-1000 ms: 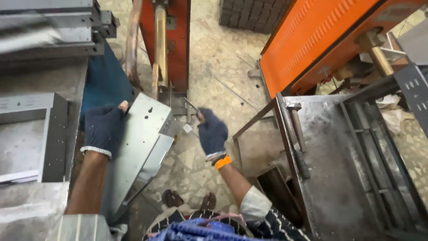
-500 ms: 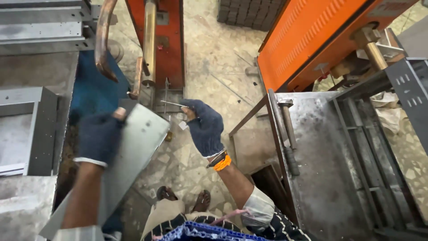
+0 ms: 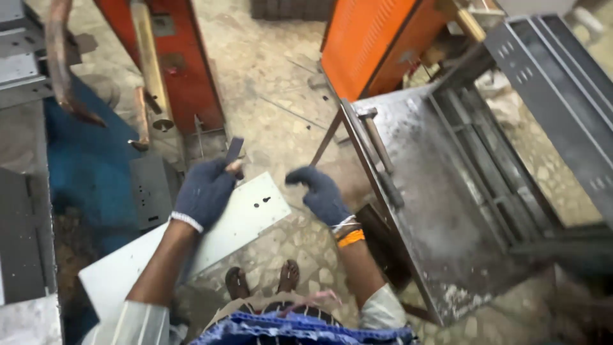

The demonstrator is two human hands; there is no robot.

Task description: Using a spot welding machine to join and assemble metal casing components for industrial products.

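Observation:
Both my hands wear dark blue knit gloves. My left hand [image 3: 205, 191] is closed around a small dark flat metal piece [image 3: 234, 150] that sticks up from its fingers. It hovers over a long light grey sheet-metal panel [image 3: 255, 214], which lies slanted below it with small holes near its far end. My right hand [image 3: 321, 193] is just right of the panel's end, fingers loosely curled and holding nothing. An orange band sits on that wrist.
An orange-red machine [image 3: 172, 57] with brass and copper arms stands ahead. A grey metal work table [image 3: 440, 204] is at right, behind it an orange cabinet [image 3: 370, 38]. Grey metal parts are stacked at left [image 3: 19, 57]. My sandalled feet [image 3: 262, 281] are on the stone floor.
My left hand let go of the panel's edge and now holds a small dark metal piece. My right hand drew back from the machine to the panel's right end. The panel lies lower and flatter.

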